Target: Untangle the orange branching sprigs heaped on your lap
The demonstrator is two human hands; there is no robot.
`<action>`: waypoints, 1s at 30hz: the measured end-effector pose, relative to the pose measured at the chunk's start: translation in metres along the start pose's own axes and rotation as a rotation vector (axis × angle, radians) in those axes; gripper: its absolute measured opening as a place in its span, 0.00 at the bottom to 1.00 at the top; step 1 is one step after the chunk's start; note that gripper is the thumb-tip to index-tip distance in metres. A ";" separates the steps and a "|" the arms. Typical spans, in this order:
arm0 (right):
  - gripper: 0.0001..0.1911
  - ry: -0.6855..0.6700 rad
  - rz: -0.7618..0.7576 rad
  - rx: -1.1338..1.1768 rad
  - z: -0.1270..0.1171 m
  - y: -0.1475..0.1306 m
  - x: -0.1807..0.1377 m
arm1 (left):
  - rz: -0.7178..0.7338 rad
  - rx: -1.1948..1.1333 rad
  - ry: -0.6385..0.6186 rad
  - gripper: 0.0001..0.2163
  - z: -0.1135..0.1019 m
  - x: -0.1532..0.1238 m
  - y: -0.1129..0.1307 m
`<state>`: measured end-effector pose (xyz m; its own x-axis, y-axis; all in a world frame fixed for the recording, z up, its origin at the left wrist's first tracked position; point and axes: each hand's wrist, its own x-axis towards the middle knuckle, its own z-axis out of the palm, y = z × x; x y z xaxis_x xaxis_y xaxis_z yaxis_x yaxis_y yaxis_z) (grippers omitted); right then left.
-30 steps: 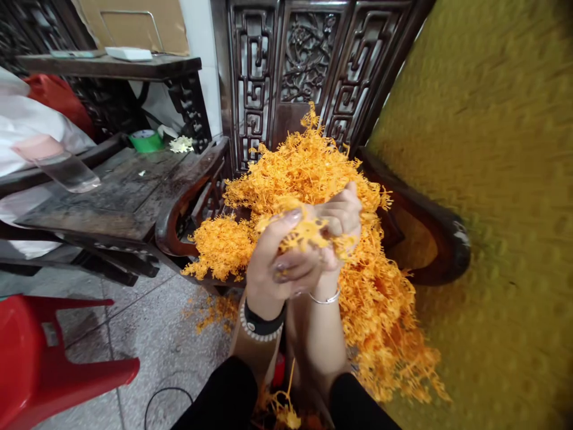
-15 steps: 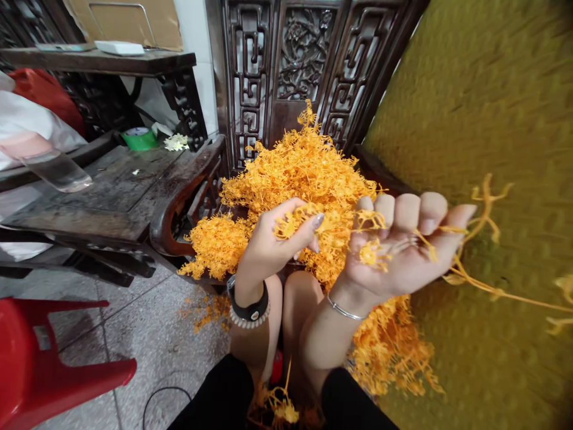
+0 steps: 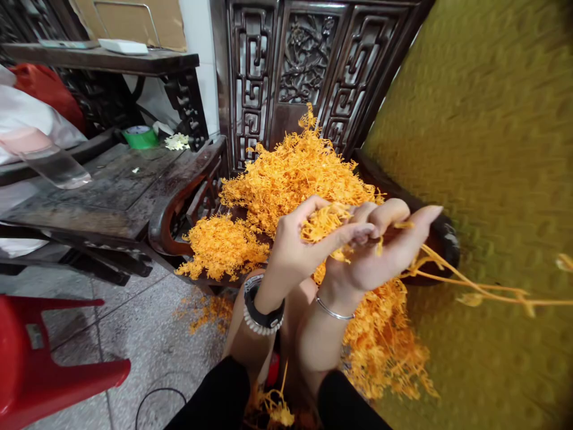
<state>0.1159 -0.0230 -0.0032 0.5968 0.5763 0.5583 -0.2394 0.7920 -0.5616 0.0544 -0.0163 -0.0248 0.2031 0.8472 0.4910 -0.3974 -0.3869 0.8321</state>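
My left hand (image 3: 298, 251), with a dark band and beads at the wrist, is closed around a small bunch of orange sprigs (image 3: 324, 222). My right hand (image 3: 378, 245), wearing a thin silver bangle, is turned palm up with its fingers curled around orange stems (image 3: 470, 283). These stems trail out past its thumb to the right edge. The two hands meet, left fingertips at the right fingers. Behind them rises a large heap of orange sprigs (image 3: 295, 173) on a dark carved wooden chair (image 3: 161, 221). A smaller pile (image 3: 224, 245) lies at its left.
More orange sprigs (image 3: 385, 346) hang below my right arm. At left are a red plastic stool (image 3: 54, 358), a dark wooden bench (image 3: 116, 185) with green tape (image 3: 141, 137), and a clear bottle (image 3: 56, 167). A yellow-green textured surface (image 3: 483, 149) fills the right side.
My right hand has moved left and my left hand slightly right, so they now meet. The stems in the right hand have shifted left with it.
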 end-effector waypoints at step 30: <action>0.27 0.308 -0.085 -0.013 -0.013 -0.029 0.011 | -0.113 0.089 -0.335 0.12 -0.002 -0.008 0.007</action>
<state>0.1396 -0.0423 0.0113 0.8183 0.4186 0.3939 -0.1703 0.8310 -0.5295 0.0484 -0.0253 -0.0239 0.5288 0.7260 0.4397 -0.2796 -0.3401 0.8979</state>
